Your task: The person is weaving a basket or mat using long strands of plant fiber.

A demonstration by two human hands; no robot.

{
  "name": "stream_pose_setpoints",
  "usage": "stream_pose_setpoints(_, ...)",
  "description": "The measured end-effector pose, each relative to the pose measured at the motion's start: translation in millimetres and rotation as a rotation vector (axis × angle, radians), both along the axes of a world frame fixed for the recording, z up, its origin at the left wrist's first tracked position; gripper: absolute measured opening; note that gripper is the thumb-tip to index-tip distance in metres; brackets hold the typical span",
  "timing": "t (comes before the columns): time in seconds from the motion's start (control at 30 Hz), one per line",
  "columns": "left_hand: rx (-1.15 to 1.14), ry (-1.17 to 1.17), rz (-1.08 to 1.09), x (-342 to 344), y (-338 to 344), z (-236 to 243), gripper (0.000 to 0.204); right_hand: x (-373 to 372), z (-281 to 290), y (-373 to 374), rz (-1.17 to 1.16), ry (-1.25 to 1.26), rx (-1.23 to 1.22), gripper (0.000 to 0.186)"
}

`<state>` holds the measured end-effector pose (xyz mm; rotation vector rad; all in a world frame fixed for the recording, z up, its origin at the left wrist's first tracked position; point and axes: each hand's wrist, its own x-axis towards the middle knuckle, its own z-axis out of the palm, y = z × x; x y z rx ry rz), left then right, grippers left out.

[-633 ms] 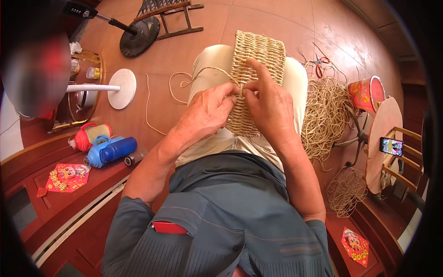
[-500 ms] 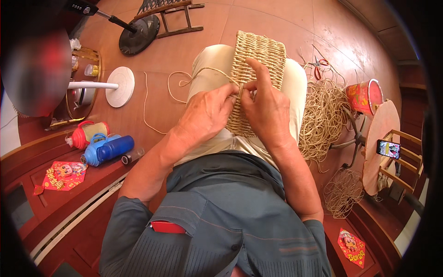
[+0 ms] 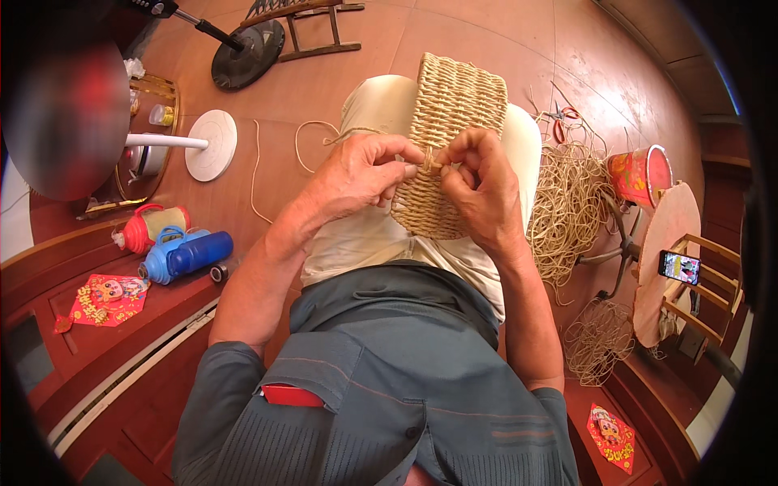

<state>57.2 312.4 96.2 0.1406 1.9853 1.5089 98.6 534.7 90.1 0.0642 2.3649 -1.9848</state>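
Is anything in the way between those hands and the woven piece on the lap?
Nothing visible. The left hand and right hand are both right at the woven piece. The tangled cord heap lies off to the right, clear of them.

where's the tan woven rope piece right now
In the head view's upper middle, the tan woven rope piece rests on the cream trousers, bare left hand and right hand at it, left of the tangled tan cord heap.
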Motion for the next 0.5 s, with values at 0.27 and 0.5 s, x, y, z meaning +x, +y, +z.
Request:
stream_pose_setpoints(0.27,-0.214,0.743,-0.191,9.2,-3.0,-5.1,0.026,4.7,7.6,-5.3,0.069,0.122,0.220,0.025)
stream_pose_setpoints(0.5,-0.192,0.647,-0.095,15.2,1.1,-1.6,0.024,1.3,-12.4,-14.2,-0.079,0.072,-0.046,0.020)
